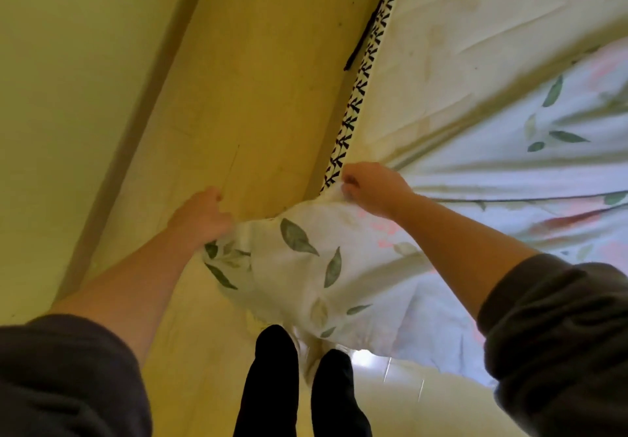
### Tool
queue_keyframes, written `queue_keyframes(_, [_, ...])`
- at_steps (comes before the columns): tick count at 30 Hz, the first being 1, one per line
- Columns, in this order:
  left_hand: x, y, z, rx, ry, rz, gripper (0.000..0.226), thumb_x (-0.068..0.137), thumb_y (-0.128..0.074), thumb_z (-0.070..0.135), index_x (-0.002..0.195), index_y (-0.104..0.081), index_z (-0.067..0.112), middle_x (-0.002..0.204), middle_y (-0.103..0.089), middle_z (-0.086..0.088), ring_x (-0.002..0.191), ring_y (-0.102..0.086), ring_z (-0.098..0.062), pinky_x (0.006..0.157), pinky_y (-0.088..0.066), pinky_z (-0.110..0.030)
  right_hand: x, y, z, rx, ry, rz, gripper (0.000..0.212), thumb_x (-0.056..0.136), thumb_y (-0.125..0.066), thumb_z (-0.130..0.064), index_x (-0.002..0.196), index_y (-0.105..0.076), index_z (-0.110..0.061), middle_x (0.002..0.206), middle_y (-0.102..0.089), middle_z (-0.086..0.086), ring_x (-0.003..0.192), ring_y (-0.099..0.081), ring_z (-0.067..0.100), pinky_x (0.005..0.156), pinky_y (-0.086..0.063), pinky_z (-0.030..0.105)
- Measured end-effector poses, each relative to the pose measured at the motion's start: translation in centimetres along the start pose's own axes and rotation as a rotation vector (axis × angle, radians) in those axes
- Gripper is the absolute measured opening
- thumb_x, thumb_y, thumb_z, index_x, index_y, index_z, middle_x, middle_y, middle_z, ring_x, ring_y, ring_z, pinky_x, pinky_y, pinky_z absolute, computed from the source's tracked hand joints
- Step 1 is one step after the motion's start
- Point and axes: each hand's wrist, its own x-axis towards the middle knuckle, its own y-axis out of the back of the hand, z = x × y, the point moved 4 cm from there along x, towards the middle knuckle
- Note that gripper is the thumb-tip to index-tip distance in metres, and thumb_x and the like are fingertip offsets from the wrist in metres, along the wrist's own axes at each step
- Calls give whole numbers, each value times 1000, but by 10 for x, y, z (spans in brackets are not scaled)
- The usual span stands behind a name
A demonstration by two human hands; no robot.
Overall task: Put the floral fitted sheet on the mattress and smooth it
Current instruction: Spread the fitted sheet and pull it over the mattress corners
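Dark left sleeve (68, 375) fills the bottom-left corner, pushed up off a bare forearm. Beyond it a pale wall (61, 62) meets the yellowish floor (265, 79) along a darker skirting strip (149, 79).

The left hand (200, 215) is over the floor, its fingers curled round a bunched edge of the sheet (306, 266), with the cloth gathered under the palm. At bottom centre two feet (275, 368) in black socks stand on the floor, just under the hanging cloth.

The sheet is white with green leaves and pink blooms. It sags between the two hands, off the side of the mattress (458, 35), and from there spreads right across the mattress's near part. Taut creases fan out from the right hand (370, 188). That hand clenches the sheet's edge in curled fingers, at the mattress edge, just beside a black-and-white patterned trim (356, 96) that runs up the mattress side.

Farther up, the mattress top lies bare and lightly wrinkled. The right sleeve (557, 334), also dark and pushed up, covers the bottom-right corner.
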Motion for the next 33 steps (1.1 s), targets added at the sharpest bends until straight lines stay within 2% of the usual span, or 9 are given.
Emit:
queue_keyframes(3, [-6, -16, 77, -255, -342, -104, 51, 95, -52, 30, 143, -35, 24, 146, -40, 0, 127, -45, -23, 95, -40, -33, -14, 15, 3, 117, 100, 241, 16, 95, -48, -25, 80, -52, -18, 76, -53, -3, 66, -50, 14, 60, -44, 25])
queue_keyframes(5, [-13, -32, 115, -299, -442, -180, 53, 93, -57, 33, 141, -36, 24, 139, -47, -1, 117, -51, -20, 88, -45, -30, -27, 13, 11, -3, 142, 181, 25, 94, -45, -30, 75, -54, -16, 76, -51, -2, 68, -49, 16, 65, -45, 30])
queue_keyframes(8, [-22, -53, 130, -147, -431, -229, 50, 85, -67, 36, 127, -44, 20, 111, -58, -1, 89, -57, -15, 66, -46, -26, -47, -1, 21, -207, 142, -8, 44, 98, -31, -40, 89, -68, -17, 87, -55, -2, 84, -48, 16, 84, -40, 36])
queue_keyframes(10, [-25, -58, 124, -108, -389, -247, 50, 80, -70, 48, 114, -49, 19, 103, -58, -1, 88, -56, -17, 68, -47, -31, -56, -6, 26, -134, 84, -108, 45, 102, -25, -39, 114, -65, -25, 91, -60, -7, 87, -53, 16, 89, -43, 37])
queue_keyframes(14, [-33, -45, 124, -186, -287, -258, 48, 86, -48, 65, 99, -56, 19, 89, -61, -3, 74, -54, -17, 62, -41, -30, -61, -17, 38, -121, -94, -163, 25, 101, -38, -21, 117, -57, -18, 108, -64, 9, 84, -63, 25, 74, -53, 35])
queue_keyframes(20, [-45, -51, 165, 309, -597, -89, 18, 92, -55, 30, 77, -46, 25, 80, -52, 3, 73, -48, -17, 53, -31, -28, -58, -33, 53, 123, -288, -45, 37, 94, -48, -23, 131, -44, -24, 119, -58, 6, 93, -62, 27, 72, -49, 36])
queue_keyframes(25, [-26, -13, 126, -88, -449, 8, 28, 89, -52, 22, 62, -43, 20, 60, -46, 0, 55, -39, -16, 51, -27, -28, -44, -29, 51, 783, -828, 160, 36, 88, -53, -52, 101, -46, -19, 86, -60, -1, 70, -61, 18, 62, -46, 28])
queue_keyframes(27, [-8, 18, 86, -152, -329, 35, 32, 90, -50, 21, 60, -40, 19, 59, -44, -3, 55, -37, -17, 53, -25, -30, -30, -23, 32, 966, -956, 90, 33, 90, -52, -50, 94, -51, -17, 82, -62, 2, 58, -64, 16, 50, -46, 23])
queue_keyframes(33, [10, 64, 70, 180, -533, -364, 29, 87, -55, 22, 59, -46, 20, 55, -44, 6, 52, -40, -12, 55, -30, -27, 2, -18, -14, 1273, -1019, 134, 28, 90, -52, -22, 110, -65, -6, 103, -68, 11, 88, -66, 25, 74, -52, 32])
